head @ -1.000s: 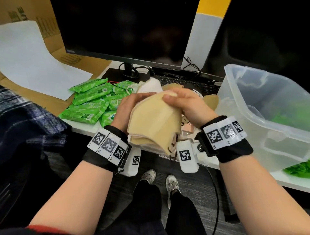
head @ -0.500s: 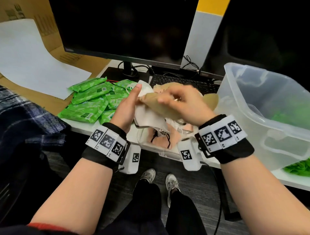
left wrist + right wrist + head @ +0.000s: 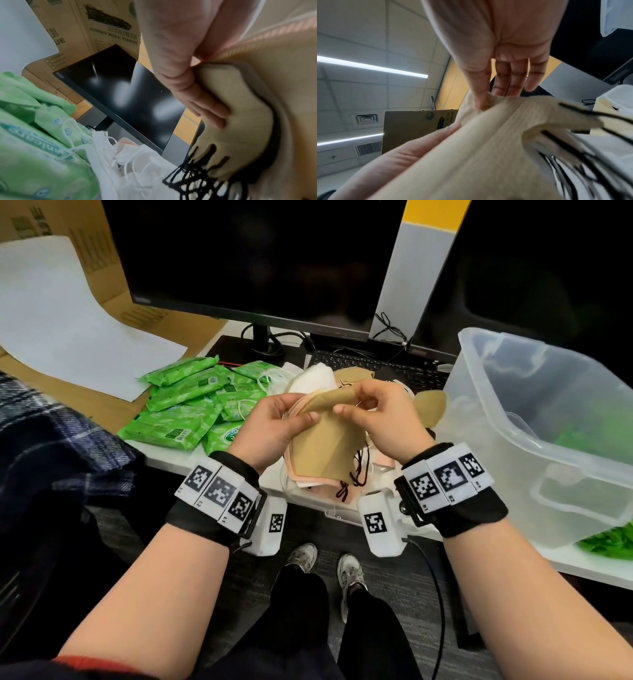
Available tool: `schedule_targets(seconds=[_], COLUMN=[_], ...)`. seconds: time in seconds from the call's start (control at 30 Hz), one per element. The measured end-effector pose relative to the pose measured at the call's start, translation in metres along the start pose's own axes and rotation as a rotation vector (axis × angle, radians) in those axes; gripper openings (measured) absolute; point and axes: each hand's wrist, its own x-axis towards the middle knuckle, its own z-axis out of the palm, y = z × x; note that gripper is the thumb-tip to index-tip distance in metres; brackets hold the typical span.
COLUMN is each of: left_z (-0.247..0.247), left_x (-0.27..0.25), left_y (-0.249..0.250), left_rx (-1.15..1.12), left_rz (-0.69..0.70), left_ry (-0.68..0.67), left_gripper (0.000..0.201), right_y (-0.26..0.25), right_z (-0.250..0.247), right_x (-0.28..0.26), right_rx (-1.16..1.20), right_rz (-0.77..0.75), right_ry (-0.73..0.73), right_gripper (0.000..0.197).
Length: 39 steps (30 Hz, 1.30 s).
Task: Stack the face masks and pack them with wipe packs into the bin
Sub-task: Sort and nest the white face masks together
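Note:
A stack of tan and pink face masks [image 3: 325,450] with black ear loops is held upright above the table's front edge. My left hand [image 3: 274,426] grips the stack from the left, thumb on the top tan mask [image 3: 240,108]. My right hand [image 3: 373,409] pinches the upper edge of that tan mask [image 3: 496,135] between thumb and fingers. Loose white masks [image 3: 315,380] and another tan mask [image 3: 430,407] lie behind the hands. Green wipe packs [image 3: 185,412] are piled at the left. The clear plastic bin [image 3: 548,419] stands at the right, with green showing through its wall.
Two dark monitors [image 3: 253,258] and a keyboard [image 3: 376,368] stand behind the masks. A cardboard box [image 3: 102,251] with white paper [image 3: 58,313] is at the far left. A clear tray [image 3: 308,494] sits under the stack. A plaid cloth [image 3: 44,440] lies at the left.
The mask stack went from upright, down flat toward the table, and back up between both hands. My right hand now pinches the top edge of the front tan mask.

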Motion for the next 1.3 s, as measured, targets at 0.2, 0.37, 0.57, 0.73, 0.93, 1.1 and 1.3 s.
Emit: schedule_targets(seconds=[0.2, 0.37, 0.57, 0.73, 0.93, 1.1, 1.3], left_z=[0.002, 0.002, 0.001, 0.001, 0.006, 0.007, 0.012], left_x=[-0.002, -0.002, -0.001, 0.001, -0.002, -0.001, -0.004], left_y=[0.002, 0.000, 0.000, -0.001, 0.002, 0.003, -0.002], left_rx=[-0.087, -0.133, -0.150, -0.153, -0.207, -0.325, -0.155], left_rz=[0.013, 0.010, 0.015, 0.001, 0.019, 0.019, 0.074], left_ry=[-0.037, -0.060, -0.029, 0.046, -0.026, -0.007, -0.058], left_gripper=[0.022, 0.024, 0.029, 0.030, 0.028, 0.019, 0.034], right_y=[0.001, 0.002, 0.007, -0.002, -0.001, -0.003, 0.000], right_z=[-0.001, -0.002, -0.006, -0.013, 0.001, 0.003, 0.008], right_x=[0.001, 0.001, 0.001, -0.006, -0.006, -0.004, -0.001], right_rx=[0.133, 0.169, 0.312, 0.522, 0.307, 0.250, 0.210], right_rz=[0.040, -0.022, -0.061, -0.081, 0.006, 0.011, 0.043], right_ry=[0.220, 0.254, 0.292, 0.030, -0.061, -0.006, 0.037], right_gripper=[0.033, 0.036, 0.034, 0.029, 0.048, 0.034, 0.031])
